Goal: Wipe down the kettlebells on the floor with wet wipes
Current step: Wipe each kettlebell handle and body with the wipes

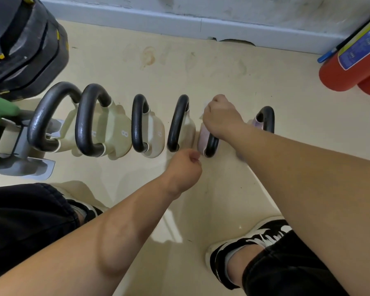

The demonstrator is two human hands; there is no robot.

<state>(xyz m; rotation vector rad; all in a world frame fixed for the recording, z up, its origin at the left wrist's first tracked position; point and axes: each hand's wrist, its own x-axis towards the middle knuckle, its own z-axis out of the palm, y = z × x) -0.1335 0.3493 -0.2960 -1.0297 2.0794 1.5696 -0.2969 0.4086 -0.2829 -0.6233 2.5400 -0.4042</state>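
The right hand (220,118) has its grip closed round a wet wipe (206,104) on the pink kettlebell (203,135), just right of centre. The left hand (185,169) is curled, seemingly empty. The end kettlebell (265,118) at 3 o'clock probably remains; whether the cream kettlebells (115,129) toward 9 o'clock are done, I cannot tell.

Bare forearms (115,242), black trousers (19,221), black-and-white sneakers (263,232)

Kettlebells (139,122): we count six in one row on the floor (201,71), left to right, wall (179,22) behind.
Right hand (221,118): on the fifth kettlebell (210,146), over a wipe (206,104).
Left hand (185,167): just before the fourth and fifth.
Dumbbell (0,112): left of the row.
Fire extinguishers (346,67): far right, by the wall.
Our shoes (254,238): before the row.
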